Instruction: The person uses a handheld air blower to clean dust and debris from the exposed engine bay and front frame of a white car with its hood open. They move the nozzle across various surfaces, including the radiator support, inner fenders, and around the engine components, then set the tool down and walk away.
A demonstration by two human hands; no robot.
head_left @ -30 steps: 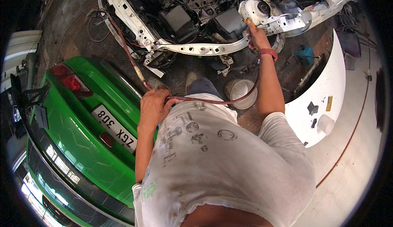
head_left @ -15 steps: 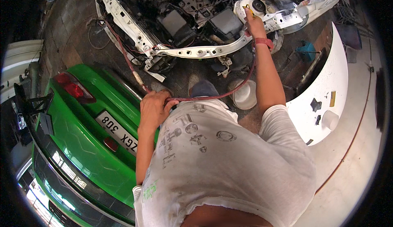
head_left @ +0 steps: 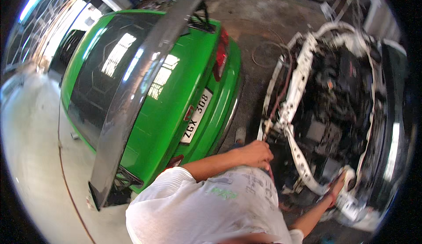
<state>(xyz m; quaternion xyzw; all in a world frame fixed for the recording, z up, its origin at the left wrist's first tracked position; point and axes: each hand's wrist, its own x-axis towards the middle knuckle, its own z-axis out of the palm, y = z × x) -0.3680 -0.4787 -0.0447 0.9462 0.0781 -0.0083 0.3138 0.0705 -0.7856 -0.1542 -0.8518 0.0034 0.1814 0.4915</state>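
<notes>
Head view: the left hand (head_left: 258,154) is closed around a red hose (head_left: 285,85), in front of the person's shirt (head_left: 211,209). The hose comes down along the white front frame (head_left: 300,79) of a stripped car, and a short stretch shows below the fist. Held there, probably, to carry the slack off the frame — a judgement only.

The right hand (head_left: 337,186) reaches to the far corner of the engine bay, near the pale metal there; blur hides whether it grips anything, so its state cannot be told. The arm is outstretched, presumably because that corner lies well off from the body.

Farther out, to the left: green car (head_left: 169,116), rear end toward the frame.

Count: hands, two; red hose, one; green car, one — with one dark spoiler (head_left: 127,116), one plate (head_left: 196,116) and two tail lights (head_left: 222,55).
</notes>
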